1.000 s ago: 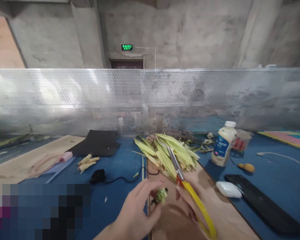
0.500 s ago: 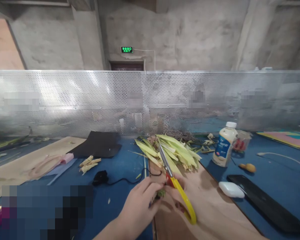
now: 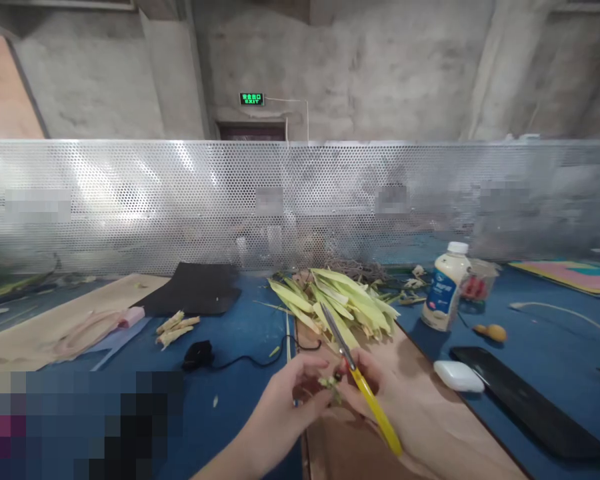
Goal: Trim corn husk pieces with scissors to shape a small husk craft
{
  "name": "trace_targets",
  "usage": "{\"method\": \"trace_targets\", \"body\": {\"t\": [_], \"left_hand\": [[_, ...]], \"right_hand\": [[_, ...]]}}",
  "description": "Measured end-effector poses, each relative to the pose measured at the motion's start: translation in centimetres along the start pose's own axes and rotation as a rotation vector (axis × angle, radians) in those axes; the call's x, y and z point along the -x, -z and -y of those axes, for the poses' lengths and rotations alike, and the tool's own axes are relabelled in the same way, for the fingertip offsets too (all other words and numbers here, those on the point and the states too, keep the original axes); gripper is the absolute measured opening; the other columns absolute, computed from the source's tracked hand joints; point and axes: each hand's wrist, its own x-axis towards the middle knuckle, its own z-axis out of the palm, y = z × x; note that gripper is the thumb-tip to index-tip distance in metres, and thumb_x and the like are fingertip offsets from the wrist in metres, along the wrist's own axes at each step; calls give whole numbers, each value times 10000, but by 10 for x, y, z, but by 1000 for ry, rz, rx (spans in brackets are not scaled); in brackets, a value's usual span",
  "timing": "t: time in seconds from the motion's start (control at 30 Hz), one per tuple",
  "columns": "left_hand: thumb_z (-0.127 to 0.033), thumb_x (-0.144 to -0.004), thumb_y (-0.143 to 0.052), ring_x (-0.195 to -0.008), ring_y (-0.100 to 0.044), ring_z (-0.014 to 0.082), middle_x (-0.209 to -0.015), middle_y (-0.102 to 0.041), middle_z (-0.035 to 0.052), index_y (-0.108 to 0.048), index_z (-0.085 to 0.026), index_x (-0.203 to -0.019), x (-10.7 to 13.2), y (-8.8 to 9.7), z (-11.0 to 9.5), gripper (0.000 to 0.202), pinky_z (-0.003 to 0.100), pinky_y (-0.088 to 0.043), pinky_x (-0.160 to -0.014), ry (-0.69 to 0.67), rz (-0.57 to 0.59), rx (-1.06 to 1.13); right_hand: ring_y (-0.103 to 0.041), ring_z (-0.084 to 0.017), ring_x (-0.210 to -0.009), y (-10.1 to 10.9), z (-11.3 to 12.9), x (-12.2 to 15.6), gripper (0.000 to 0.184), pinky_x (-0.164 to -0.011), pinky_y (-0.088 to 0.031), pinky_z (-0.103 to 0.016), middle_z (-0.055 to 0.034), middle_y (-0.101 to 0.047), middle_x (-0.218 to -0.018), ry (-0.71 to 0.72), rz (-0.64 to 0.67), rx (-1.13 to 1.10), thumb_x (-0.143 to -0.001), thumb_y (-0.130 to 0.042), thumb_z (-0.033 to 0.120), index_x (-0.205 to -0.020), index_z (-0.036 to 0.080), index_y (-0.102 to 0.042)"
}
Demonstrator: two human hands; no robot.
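My left hand pinches a small green plant piece over a brown board. My right hand grips yellow-handled scissors, whose closed blades point up and away toward a pile of yellow-green corn husks. The plant piece sits just left of the scissors' pivot, between both hands.
A white bottle stands at the right, with a white case and a long black object nearer. A black mouse with its cable, a black mat and husk scraps lie left. A perforated metal screen closes the back.
The scissors swung from right of the plant piece toward it, then tilted flatter. Both hands came closer together around the green piece.
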Motion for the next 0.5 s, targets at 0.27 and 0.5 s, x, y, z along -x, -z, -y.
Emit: {"method": "trace_targets", "body": {"t": [0.27, 0.5], "left_hand": [[-274, -732, -640, -781, -597, 172, -844, -686, 49, -647, -156, -856, -1, -1, -12, 171, 289, -446, -745, 78, -102, 112], [-273, -705, -658, -761, -603, 170, -792, -694, 49, -646, -139, -811, -3, -3, -11, 171, 290, -449, -739, 155, -152, 138]], "right_hand": [[-551, -100, -643, 9, -18, -9, 280, -609, -470, -272, 2, -572, -757, 8, -30, -123, -874, -460, 400, -852, 139, -558], [-575, -133, -621, 0, -21, -2, 302, -620, -458, -283, 13, -605, -702, 30, -32, -162, -650, -689, 418, -721, 202, -489]]}}
